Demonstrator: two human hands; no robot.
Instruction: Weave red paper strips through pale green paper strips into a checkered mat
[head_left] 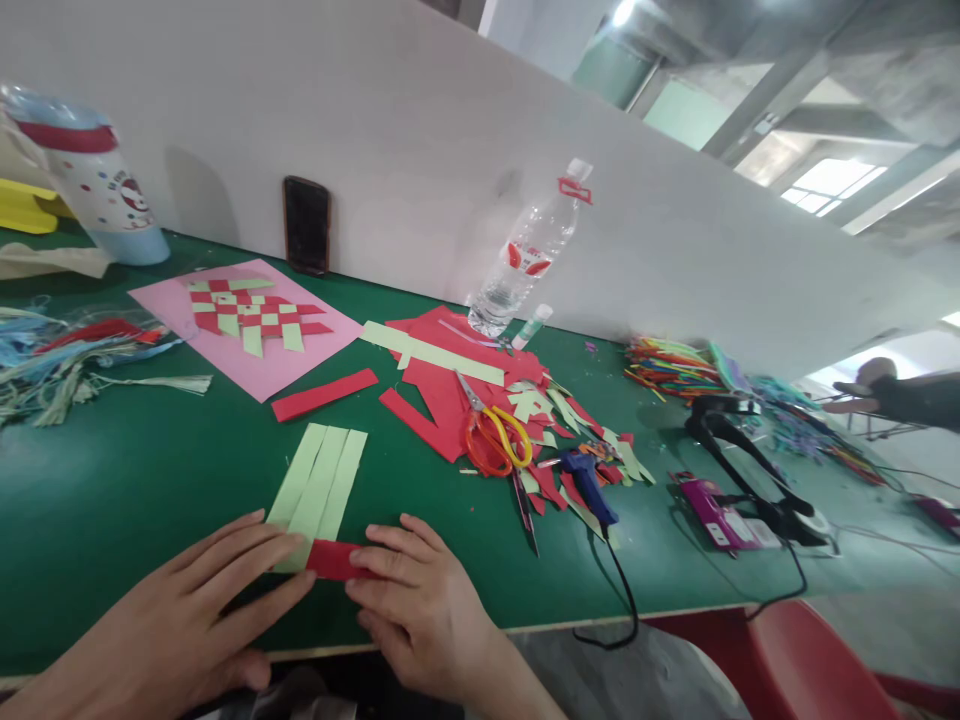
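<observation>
From here I see the left hand (pixel 217 595) laid low, its fingers a little apart, tips pressing on the near end of three green strips (pixel 322 480), likely so they won't slide. The right hand (pixel 424 600) has its fingertips on one red strip (pixel 330 560), probably to line it up across that end; whether the thumb pinches it, I can't tell. All four lie on the counter (pixel 150 500), close to its near edge. Two loose red strips (pixel 325 395) lie beyond, within reach. One woven piece (pixel 251 312) lies on one pink sheet (pixel 266 378). One phone (pixel 307 225) leans against the wall (pixel 397 150).
</observation>
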